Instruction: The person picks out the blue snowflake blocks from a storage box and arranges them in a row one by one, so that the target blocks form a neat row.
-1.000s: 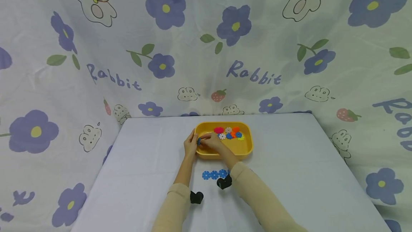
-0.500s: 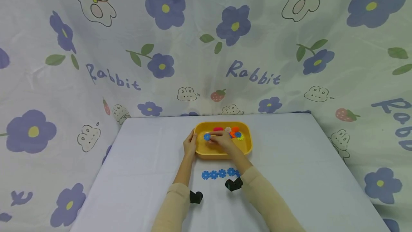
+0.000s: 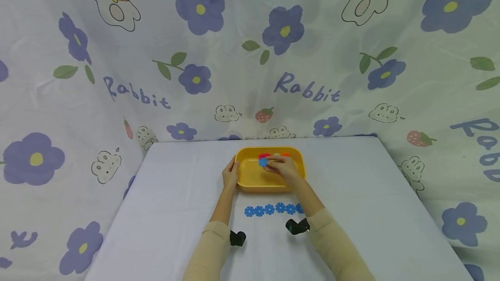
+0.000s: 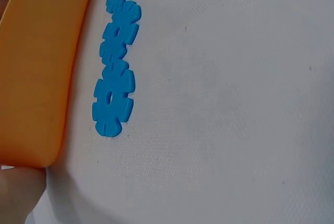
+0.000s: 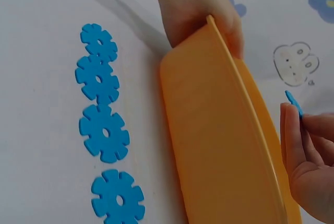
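Note:
A blue snowflake-shaped building disc (image 3: 263,162) is pinched between the thumb and fingers of my right hand (image 3: 284,168), above the yellow tray (image 3: 269,189). The same disc (image 5: 293,103) appears edge-on at the fingertips in the right wrist view. My left hand (image 3: 230,174) grips the tray's left side at the rim; part of that hand (image 5: 201,15) wraps the corner in the right wrist view. On the table in front of the tray lies a row of several blue discs (image 3: 269,209). Its right end is partly hidden by my right forearm.
Inside the tray, red (image 3: 264,156) and orange discs (image 3: 286,155) show at the back, with others hidden behind my right hand. White cloth covers the table (image 3: 351,203). A patterned curtain (image 3: 242,55) hangs around its back and sides.
My right hand has moved rightward over the tray, carrying the blue disc from the left wall toward the middle. More of the blue row is uncovered. My left hand stays at the tray's side.

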`<state>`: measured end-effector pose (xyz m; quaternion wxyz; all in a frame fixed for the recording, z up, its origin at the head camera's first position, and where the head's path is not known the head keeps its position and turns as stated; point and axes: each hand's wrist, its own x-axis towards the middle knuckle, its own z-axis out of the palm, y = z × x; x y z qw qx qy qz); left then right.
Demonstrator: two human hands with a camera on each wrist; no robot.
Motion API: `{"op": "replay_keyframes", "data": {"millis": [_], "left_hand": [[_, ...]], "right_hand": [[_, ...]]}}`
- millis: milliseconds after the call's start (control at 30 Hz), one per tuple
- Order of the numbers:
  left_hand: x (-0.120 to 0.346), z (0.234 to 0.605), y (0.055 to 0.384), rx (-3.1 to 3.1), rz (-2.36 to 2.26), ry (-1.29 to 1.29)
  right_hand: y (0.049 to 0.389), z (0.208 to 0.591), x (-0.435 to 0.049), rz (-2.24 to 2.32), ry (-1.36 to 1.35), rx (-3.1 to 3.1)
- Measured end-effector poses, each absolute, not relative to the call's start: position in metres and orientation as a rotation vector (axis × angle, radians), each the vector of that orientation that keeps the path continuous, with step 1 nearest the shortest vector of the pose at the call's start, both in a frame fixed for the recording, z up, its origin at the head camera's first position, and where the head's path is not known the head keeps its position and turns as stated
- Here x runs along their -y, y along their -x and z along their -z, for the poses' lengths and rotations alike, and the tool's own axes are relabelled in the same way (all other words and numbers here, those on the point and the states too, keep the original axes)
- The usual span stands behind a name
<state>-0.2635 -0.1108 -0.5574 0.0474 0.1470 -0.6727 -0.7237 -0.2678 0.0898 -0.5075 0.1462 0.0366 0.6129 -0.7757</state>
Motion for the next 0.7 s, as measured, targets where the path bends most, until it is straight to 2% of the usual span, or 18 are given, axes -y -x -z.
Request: {"op": "replay_keyframes", "data": {"millis": [700], "left_hand": [[0.110, 0.557, 0.264, 2.059, 2.169, -0.445]], "right_hand": [[0.232, 0.495, -0.146, 2.249, -0.042, -1.817]]}}
